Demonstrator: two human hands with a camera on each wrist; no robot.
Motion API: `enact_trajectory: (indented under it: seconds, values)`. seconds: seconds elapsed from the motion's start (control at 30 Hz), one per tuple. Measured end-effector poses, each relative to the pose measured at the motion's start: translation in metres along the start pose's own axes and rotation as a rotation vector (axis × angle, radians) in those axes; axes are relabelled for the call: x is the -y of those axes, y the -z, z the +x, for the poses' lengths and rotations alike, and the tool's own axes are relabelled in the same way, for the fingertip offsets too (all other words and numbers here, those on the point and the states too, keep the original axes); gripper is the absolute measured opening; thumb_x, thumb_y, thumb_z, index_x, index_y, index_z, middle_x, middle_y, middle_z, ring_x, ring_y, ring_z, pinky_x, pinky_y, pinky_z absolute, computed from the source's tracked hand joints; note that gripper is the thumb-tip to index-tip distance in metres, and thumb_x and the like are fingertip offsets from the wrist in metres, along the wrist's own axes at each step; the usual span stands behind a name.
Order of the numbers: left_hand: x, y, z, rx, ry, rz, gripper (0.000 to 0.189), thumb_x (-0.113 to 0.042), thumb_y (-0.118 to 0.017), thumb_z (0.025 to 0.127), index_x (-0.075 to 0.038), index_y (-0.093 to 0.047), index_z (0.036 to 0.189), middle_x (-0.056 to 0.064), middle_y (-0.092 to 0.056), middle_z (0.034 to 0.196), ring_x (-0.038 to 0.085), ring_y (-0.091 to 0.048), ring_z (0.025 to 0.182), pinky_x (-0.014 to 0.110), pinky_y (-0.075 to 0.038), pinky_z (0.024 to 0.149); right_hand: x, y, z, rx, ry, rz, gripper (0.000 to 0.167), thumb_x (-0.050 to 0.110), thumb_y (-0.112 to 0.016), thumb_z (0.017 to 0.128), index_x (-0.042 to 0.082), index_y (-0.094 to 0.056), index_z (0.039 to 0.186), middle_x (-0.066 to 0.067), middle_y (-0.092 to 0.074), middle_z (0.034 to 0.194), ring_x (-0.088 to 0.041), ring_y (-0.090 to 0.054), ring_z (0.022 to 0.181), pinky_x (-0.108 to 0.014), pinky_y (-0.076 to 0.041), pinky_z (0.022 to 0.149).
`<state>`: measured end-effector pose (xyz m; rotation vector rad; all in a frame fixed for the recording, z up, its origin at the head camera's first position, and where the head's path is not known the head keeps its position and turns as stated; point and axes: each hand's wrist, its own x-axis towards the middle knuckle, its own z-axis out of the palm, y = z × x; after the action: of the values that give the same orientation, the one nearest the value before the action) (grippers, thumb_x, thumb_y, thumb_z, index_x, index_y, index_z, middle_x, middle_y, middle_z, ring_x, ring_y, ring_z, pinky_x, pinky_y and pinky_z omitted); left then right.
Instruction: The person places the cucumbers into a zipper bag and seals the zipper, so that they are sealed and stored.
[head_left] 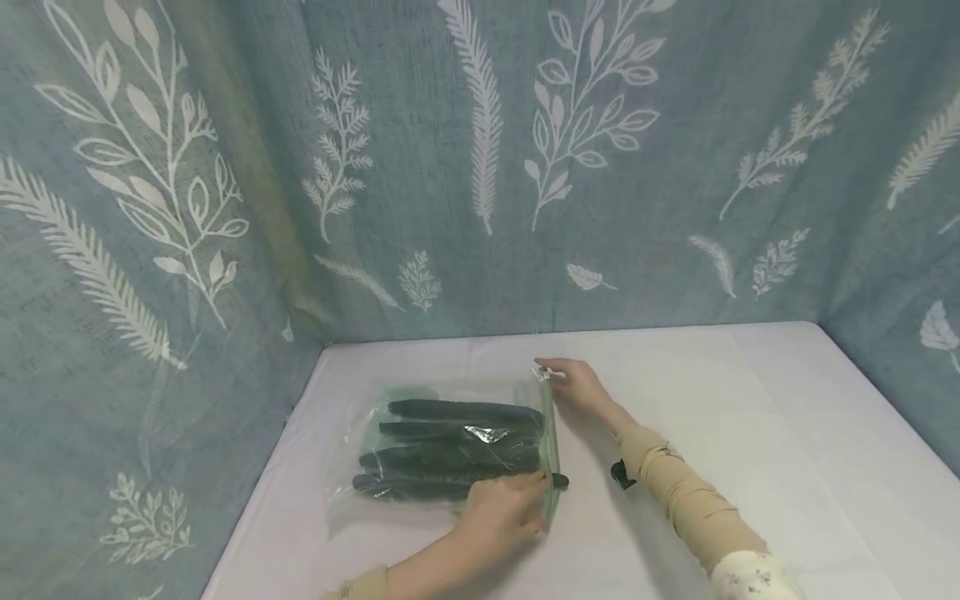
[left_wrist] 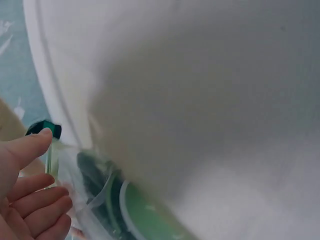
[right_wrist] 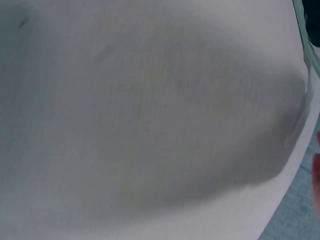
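Note:
A clear zip bag (head_left: 352, 500) with a green-edged mouth lies on the table, holding several dark green cucumbers (head_left: 450, 456) side by side. The tip of the nearest cucumber (head_left: 560, 481) sticks out past the bag's mouth on the right. My left hand (head_left: 498, 512) reaches over the near part of the mouth, one fingertip right at that tip. In the left wrist view, the left hand (left_wrist: 27, 195) has its thumb apart from loosely bent fingers, with the bag's edge between. At the far corner of the mouth, my right hand (head_left: 577, 387) pinches the bag.
A white-covered table (head_left: 720, 408) runs under everything, with its far edge against a blue-green leaf-patterned curtain (head_left: 420, 167). Curtain also hangs on the left and right. A small black object (head_left: 622, 475) shows beneath the right forearm.

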<state>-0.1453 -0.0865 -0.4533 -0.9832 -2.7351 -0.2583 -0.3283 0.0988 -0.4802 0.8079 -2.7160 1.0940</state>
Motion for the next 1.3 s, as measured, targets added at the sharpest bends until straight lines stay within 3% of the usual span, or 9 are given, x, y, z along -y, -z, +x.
enact_trajectory:
  seconds: [0.1, 0.3, 0.5, 0.6, 0.77, 0.9, 1.0, 1.2, 1.3]
  values:
    - [-0.006, -0.005, -0.002, 0.016, -0.045, 0.046, 0.048, -0.039, -0.076, 0.075, -0.015, -0.068, 0.115, 0.002, -0.068, 0.119, 0.015, -0.067, 0.102, 0.026, -0.055, 0.077, -0.001, -0.005, -0.002, -0.026, 0.071, -0.001, 0.036, -0.006, -0.063, 0.083, -0.001, -0.064, 0.118, -0.019, -0.064, 0.122, -0.036, -0.059, 0.115, -0.046, -0.044, 0.099]
    - [-0.014, -0.015, -0.001, -0.021, -0.120, 0.171, 0.045, -0.036, -0.075, 0.076, -0.013, -0.068, 0.113, 0.003, -0.069, 0.115, 0.013, -0.066, 0.105, 0.025, -0.052, 0.086, -0.009, -0.009, -0.006, -0.059, 0.109, -0.032, 0.032, -0.011, -0.063, 0.080, -0.002, -0.068, 0.110, -0.019, -0.068, 0.113, -0.035, -0.062, 0.108, -0.045, -0.047, 0.096]
    - [-0.016, -0.019, 0.004, -0.152, -0.155, 0.219, 0.018, -0.025, -0.074, 0.077, -0.019, -0.073, 0.095, -0.006, -0.074, 0.097, 0.006, -0.069, 0.088, 0.020, -0.053, 0.074, -0.010, -0.008, -0.010, -0.070, 0.108, -0.041, 0.025, -0.007, -0.065, 0.081, -0.001, -0.070, 0.105, -0.017, -0.070, 0.108, -0.034, -0.064, 0.105, -0.045, -0.048, 0.094]
    - [-0.017, -0.015, 0.004, -0.210, -0.141, 0.203, 0.003, -0.021, -0.071, 0.079, -0.022, -0.071, 0.082, -0.011, -0.074, 0.083, 0.002, -0.068, 0.073, 0.018, -0.051, 0.059, -0.011, -0.007, -0.012, -0.072, 0.109, -0.035, 0.022, -0.004, -0.065, 0.082, -0.001, -0.071, 0.103, -0.016, -0.071, 0.106, -0.033, -0.064, 0.104, -0.045, -0.048, 0.094]
    - [-0.012, 0.002, 0.007, -0.253, -0.038, -0.023, 0.006, -0.021, -0.072, 0.079, -0.022, -0.071, 0.073, -0.013, -0.071, 0.068, 0.001, -0.063, 0.058, 0.017, -0.040, 0.044, -0.015, -0.003, -0.017, -0.065, 0.130, -0.028, 0.020, -0.001, -0.065, 0.084, 0.001, -0.072, 0.102, -0.014, -0.071, 0.107, -0.032, -0.065, 0.103, -0.043, -0.049, 0.092]
    - [-0.004, 0.021, 0.010, -0.324, 0.044, -0.144, 0.005, -0.018, -0.076, 0.074, -0.020, -0.076, 0.079, -0.011, -0.074, 0.077, 0.003, -0.069, 0.067, 0.019, -0.049, 0.052, -0.013, 0.002, -0.025, -0.064, 0.179, 0.040, 0.020, -0.002, -0.065, 0.084, 0.000, -0.072, 0.103, -0.016, -0.071, 0.107, -0.034, -0.065, 0.104, -0.046, -0.049, 0.092]
    - [0.002, 0.039, 0.012, -0.393, 0.119, -0.232, 0.008, -0.014, -0.078, 0.074, -0.017, -0.077, 0.081, -0.006, -0.075, 0.079, 0.002, -0.066, 0.059, 0.016, -0.049, 0.054, -0.008, 0.006, -0.032, -0.094, 0.203, 0.101, 0.020, -0.001, -0.066, 0.083, -0.001, -0.072, 0.102, -0.017, -0.071, 0.105, -0.036, -0.065, 0.103, -0.049, -0.046, 0.095]
    - [0.014, 0.086, 0.015, -0.508, 0.330, -0.549, 0.011, -0.005, -0.074, 0.078, -0.011, -0.077, 0.087, 0.003, -0.075, 0.085, -0.004, -0.042, 0.040, 0.015, -0.041, 0.046, 0.014, 0.026, -0.044, -0.208, 0.092, 0.214, 0.016, 0.005, -0.066, 0.086, 0.000, -0.072, 0.100, -0.015, -0.073, 0.099, -0.033, -0.067, 0.097, -0.046, -0.051, 0.089]
    - [0.025, 0.108, 0.018, -0.620, 0.393, -0.666, 0.011, -0.005, -0.072, 0.081, -0.009, -0.076, 0.091, 0.007, -0.075, 0.089, -0.004, -0.045, 0.044, 0.018, -0.045, 0.050, 0.030, 0.044, -0.047, -0.289, 0.034, 0.236, 0.013, 0.007, -0.064, 0.089, 0.004, -0.072, 0.099, -0.012, -0.073, 0.097, -0.023, -0.067, 0.094, -0.039, -0.054, 0.085]
